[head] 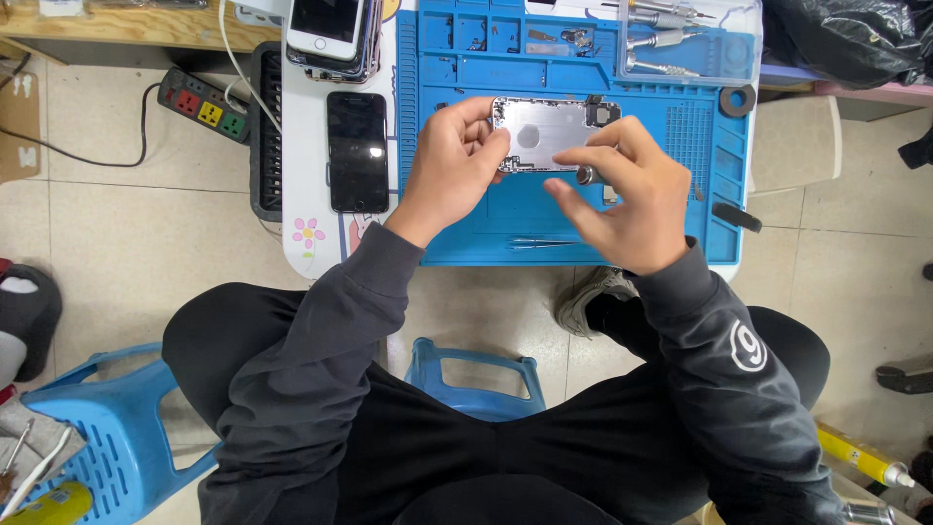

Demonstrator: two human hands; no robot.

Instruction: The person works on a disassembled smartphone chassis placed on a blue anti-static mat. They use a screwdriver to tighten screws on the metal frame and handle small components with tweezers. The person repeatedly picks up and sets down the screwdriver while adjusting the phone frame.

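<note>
— What is seen from the head camera at the middle of the table (292,209)?

— A phone housing (540,134) is seen, a flat silver metal shell with rounded corners, turned inner side up. A round mark is shown near its middle, and a dark camera block is set at its upper right corner. It is held just above a blue work mat (457,209), near the mat's centre.

— How is it gripped?

— Its left edge is clasped by the left hand (455,160), with the fingers curled over the rim and the thumb beneath. The right hand (627,194) is closed around a small screwdriver (586,175), whose round dark end is seen just under the housing's lower right edge. Whether the tip touches the housing cannot be told.

— And what is laid around it?

— A pair of tweezers (544,243) is laid on the mat below the hands. More screwdrivers are kept in a clear tray (680,44) at the mat's upper right. A black phone (358,151) is laid face up just left of the mat, and a stack of phones (330,34) is placed above it. A power strip (202,105) is seen on the floor further left, and a blue stool (107,428) is stood by the person's knee.
</note>
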